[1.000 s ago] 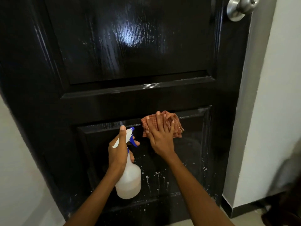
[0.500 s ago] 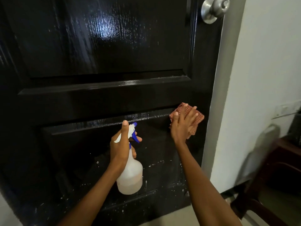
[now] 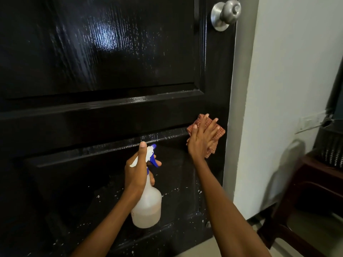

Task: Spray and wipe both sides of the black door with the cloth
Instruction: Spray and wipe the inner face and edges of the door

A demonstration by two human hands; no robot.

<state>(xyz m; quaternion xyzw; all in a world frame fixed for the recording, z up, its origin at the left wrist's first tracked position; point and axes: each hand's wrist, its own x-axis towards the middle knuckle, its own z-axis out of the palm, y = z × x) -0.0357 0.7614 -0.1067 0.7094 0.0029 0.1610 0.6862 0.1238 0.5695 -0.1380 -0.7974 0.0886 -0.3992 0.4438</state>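
The glossy black door (image 3: 104, 58) fills most of the view, wet streaks shining on its upper panel and white droplets speckling the lower panel. My right hand (image 3: 201, 140) presses an orange-red checked cloth (image 3: 216, 135) flat against the door near its right edge, at the top right corner of the lower panel. My left hand (image 3: 137, 171) grips the neck of a translucent spray bottle (image 3: 147, 206) with a white-and-blue trigger head, held upright just in front of the lower panel, nozzle toward the door.
A silver round knob (image 3: 227, 13) sits at the door's upper right. A grey door frame (image 3: 239, 101) and white wall (image 3: 289, 75) lie to the right. A dark wooden chair (image 3: 304, 206) stands at the lower right on the pale floor.
My right hand slid the cloth rightward along the lower panel's top ledge to the door's right edge. The view shifted right. My left hand kept the bottle in place.
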